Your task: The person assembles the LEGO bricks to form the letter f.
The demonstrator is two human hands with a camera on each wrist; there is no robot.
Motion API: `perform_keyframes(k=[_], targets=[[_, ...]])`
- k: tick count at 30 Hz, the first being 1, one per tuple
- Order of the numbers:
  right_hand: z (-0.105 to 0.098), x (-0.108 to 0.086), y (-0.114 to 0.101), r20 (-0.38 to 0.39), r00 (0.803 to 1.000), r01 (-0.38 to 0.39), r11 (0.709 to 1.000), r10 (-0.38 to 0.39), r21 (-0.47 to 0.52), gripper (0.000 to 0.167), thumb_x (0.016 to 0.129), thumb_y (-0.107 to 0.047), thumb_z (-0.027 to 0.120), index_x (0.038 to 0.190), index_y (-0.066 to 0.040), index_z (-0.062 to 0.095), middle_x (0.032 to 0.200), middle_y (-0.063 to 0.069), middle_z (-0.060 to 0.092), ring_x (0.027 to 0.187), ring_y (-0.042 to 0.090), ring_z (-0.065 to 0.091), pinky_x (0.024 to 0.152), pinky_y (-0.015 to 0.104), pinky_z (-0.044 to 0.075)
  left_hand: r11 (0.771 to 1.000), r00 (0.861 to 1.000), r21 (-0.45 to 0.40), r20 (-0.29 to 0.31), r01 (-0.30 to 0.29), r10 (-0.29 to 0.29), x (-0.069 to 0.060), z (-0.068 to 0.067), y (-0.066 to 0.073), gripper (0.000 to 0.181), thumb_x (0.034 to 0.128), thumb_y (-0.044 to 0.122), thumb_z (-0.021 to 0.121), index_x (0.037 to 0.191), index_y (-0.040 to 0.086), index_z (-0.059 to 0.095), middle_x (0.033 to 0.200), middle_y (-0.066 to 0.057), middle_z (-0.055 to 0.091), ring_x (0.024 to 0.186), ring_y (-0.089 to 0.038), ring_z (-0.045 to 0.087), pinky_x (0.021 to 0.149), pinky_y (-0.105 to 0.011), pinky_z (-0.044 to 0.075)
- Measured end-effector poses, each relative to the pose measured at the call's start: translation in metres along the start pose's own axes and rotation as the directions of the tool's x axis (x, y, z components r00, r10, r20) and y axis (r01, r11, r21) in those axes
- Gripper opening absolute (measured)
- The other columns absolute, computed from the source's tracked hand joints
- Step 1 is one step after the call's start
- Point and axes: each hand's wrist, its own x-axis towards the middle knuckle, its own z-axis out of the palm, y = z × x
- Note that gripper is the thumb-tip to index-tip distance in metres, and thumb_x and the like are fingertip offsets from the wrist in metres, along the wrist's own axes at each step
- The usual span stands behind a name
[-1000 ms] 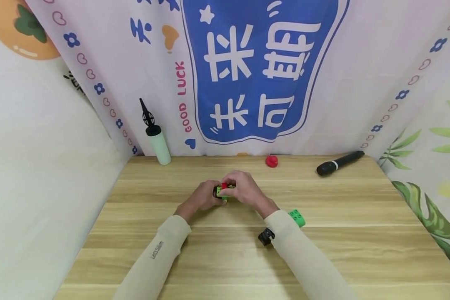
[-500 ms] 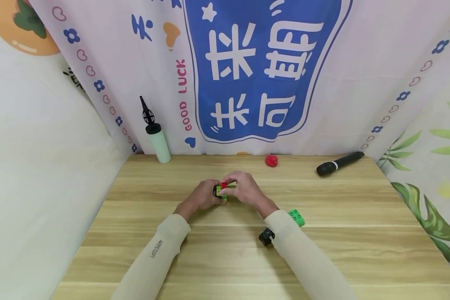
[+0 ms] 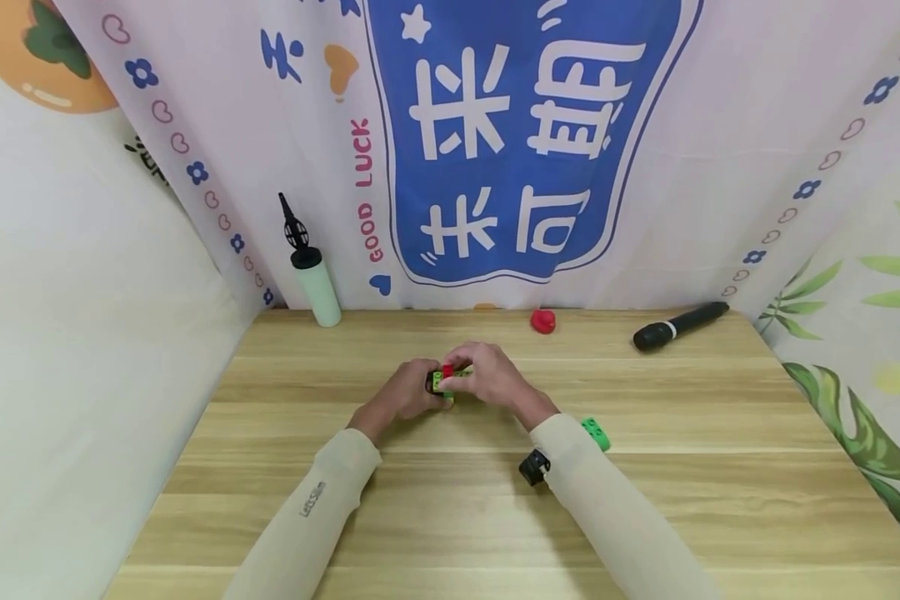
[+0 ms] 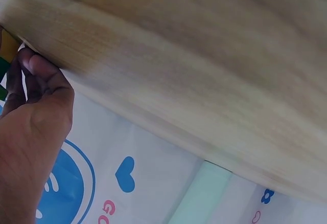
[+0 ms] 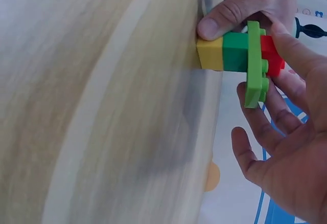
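Note:
In the right wrist view, a stack of toy bricks stands on the wooden table: a yellow brick (image 5: 210,55) at the bottom, a darker green brick (image 5: 235,52), a long light-green brick (image 5: 253,81) laid across, and a red brick (image 5: 268,55) on top. My left hand (image 3: 412,390) grips the lower part of the stack, its thumb against the yellow and green bricks. The red brick is pinched by the thumb and a finger of my right hand (image 3: 491,377); the other fingers stay spread beside the light-green brick. My hands hide much of the stack in the head view.
A green brick (image 3: 596,434) lies by my right sleeve, partly covered. Along the back edge are a mint hand pump (image 3: 318,292), a small red toy (image 3: 543,322) and a black microphone (image 3: 678,327). Printed cloth hangs behind the table.
Both hands hold almost the same place on the stack. My right forearm has shifted slightly, and its sleeve covers more of the loose green brick.

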Motion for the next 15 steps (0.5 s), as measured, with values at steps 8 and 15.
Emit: perform_keyframes(k=[8, 15], targets=[[-0.009, -0.003, 0.003, 0.061, 0.998, 0.026, 0.996, -0.021, -0.084, 0.024, 0.096, -0.029, 0.084, 0.115, -0.015, 0.079, 0.111, 0.000, 0.077, 0.103, 0.018, 0.067, 0.098, 0.039, 0.057, 1.000, 1.000, -0.005, 0.005, 0.006, -0.006, -0.001, -0.001, 0.002, 0.029, 0.0858, 0.017, 0.093, 0.101, 0.007, 0.070, 0.097, -0.005, 0.071, 0.090, -0.017, 0.060, 0.090, -0.038, 0.053], [-0.050, -0.033, 0.017, 0.001, 1.000, 0.006, 0.997, -0.006, -0.072, 0.032, 0.100, -0.021, 0.076, 0.127, -0.004, 0.075, 0.129, 0.012, 0.074, 0.125, 0.033, 0.067, 0.111, 0.055, 0.053, 0.998, 0.998, 0.007, 0.010, 0.061, -0.061, -0.002, -0.003, 0.003, 0.039, 0.0862, 0.019, 0.093, 0.114, 0.003, 0.070, 0.102, -0.006, 0.069, 0.091, -0.018, 0.060, 0.088, -0.035, 0.052]])
